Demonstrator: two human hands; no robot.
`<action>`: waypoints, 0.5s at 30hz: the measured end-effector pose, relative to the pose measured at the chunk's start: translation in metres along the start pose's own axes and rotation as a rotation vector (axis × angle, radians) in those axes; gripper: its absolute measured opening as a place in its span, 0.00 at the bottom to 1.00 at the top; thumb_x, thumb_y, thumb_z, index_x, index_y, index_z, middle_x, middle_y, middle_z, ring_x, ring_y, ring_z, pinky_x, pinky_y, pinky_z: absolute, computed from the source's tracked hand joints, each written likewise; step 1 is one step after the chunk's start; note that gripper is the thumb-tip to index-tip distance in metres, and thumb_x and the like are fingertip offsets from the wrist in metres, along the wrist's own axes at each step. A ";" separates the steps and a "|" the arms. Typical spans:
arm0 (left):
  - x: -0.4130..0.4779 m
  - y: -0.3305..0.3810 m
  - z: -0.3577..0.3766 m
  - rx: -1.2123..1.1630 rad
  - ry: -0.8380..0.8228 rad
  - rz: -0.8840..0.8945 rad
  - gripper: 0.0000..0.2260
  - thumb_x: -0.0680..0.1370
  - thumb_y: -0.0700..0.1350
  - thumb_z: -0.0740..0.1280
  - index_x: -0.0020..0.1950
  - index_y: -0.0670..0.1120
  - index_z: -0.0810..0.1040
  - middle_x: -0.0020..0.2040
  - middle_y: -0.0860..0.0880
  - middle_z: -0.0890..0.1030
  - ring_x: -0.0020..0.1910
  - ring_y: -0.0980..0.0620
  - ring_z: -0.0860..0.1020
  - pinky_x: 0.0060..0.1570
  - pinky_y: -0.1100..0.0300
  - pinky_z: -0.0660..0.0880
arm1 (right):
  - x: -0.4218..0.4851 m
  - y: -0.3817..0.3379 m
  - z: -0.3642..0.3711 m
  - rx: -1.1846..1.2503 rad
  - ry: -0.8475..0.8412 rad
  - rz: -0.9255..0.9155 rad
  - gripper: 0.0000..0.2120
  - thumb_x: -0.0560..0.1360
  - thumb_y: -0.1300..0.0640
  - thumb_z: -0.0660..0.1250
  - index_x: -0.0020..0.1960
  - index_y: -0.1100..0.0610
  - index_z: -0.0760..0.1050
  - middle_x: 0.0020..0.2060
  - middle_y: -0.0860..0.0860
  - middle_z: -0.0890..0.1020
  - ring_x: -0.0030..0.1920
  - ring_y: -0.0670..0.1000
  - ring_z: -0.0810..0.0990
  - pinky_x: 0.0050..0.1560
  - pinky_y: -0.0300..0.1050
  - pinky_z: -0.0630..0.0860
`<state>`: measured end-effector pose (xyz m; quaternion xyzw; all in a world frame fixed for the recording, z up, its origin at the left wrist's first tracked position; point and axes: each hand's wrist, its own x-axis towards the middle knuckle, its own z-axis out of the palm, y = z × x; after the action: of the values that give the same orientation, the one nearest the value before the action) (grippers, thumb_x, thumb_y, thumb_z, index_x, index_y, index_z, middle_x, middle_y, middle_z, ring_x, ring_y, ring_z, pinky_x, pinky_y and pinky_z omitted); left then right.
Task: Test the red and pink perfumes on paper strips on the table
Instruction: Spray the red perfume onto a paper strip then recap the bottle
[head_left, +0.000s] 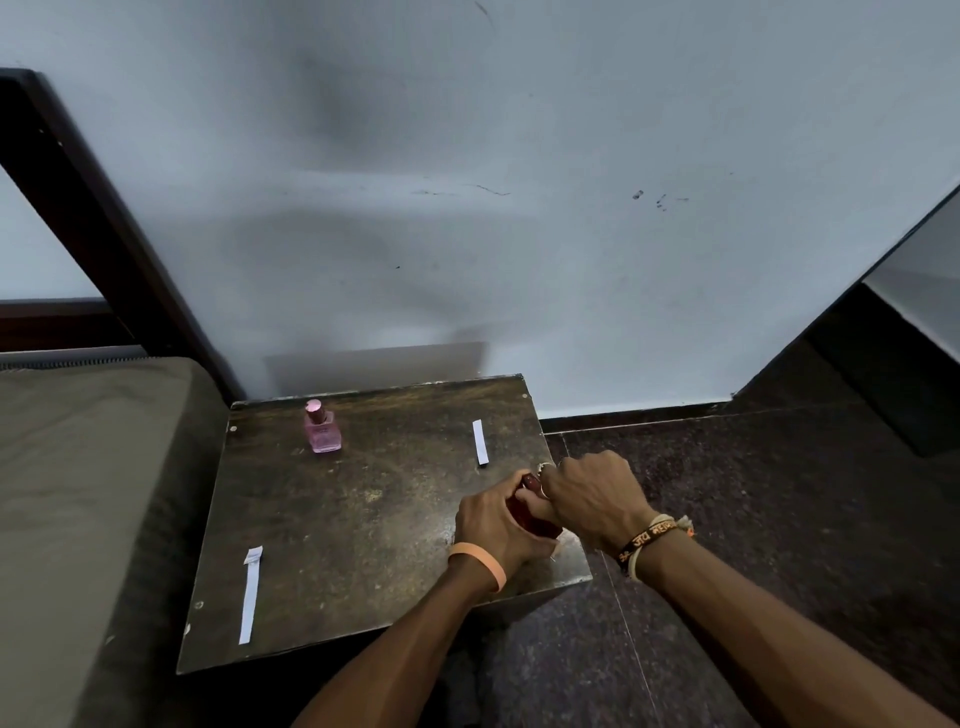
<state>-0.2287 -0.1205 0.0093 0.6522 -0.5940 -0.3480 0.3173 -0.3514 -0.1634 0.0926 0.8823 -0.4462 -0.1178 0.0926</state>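
Note:
The red perfume bottle (530, 512) sits near the right edge of the small dark table (363, 519), mostly hidden by both hands. My left hand (493, 525) wraps around its body. My right hand (597, 499) grips its top, where the dark red cap shows between the fingers. The pink perfume bottle (322, 428) stands upright with its cap on at the table's back left. One white paper strip (480, 441) lies at the back right, just beyond my hands. A second, longer paper strip (250, 595) lies at the front left.
A bed with an olive cover (78, 493) butts against the table's left side, its dark wooden headboard (104, 223) behind. A pale wall (519, 208) runs along the table's back edge. Dark stone floor (753, 519) lies to the right.

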 end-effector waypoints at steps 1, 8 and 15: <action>0.001 0.000 0.000 0.009 0.000 -0.001 0.30 0.57 0.59 0.77 0.57 0.57 0.75 0.48 0.56 0.84 0.47 0.57 0.80 0.50 0.67 0.74 | -0.001 -0.004 0.003 0.013 0.008 0.059 0.26 0.81 0.37 0.47 0.47 0.54 0.74 0.39 0.51 0.82 0.35 0.55 0.79 0.29 0.43 0.61; 0.001 -0.006 0.004 0.004 0.001 0.013 0.33 0.58 0.59 0.76 0.61 0.57 0.74 0.51 0.54 0.84 0.51 0.55 0.81 0.56 0.62 0.76 | -0.002 -0.007 0.001 0.047 -0.002 -0.010 0.23 0.82 0.39 0.46 0.48 0.54 0.72 0.29 0.48 0.67 0.27 0.50 0.67 0.28 0.44 0.63; 0.000 -0.005 0.003 -0.051 0.016 0.000 0.35 0.57 0.58 0.77 0.64 0.57 0.74 0.52 0.54 0.84 0.52 0.57 0.81 0.56 0.59 0.76 | 0.001 -0.017 0.006 0.066 0.058 0.081 0.21 0.83 0.44 0.47 0.50 0.54 0.74 0.41 0.51 0.81 0.38 0.54 0.80 0.31 0.43 0.62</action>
<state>-0.2284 -0.1203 0.0034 0.6465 -0.5825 -0.3578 0.3386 -0.3397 -0.1547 0.0820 0.8693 -0.4821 -0.0736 0.0810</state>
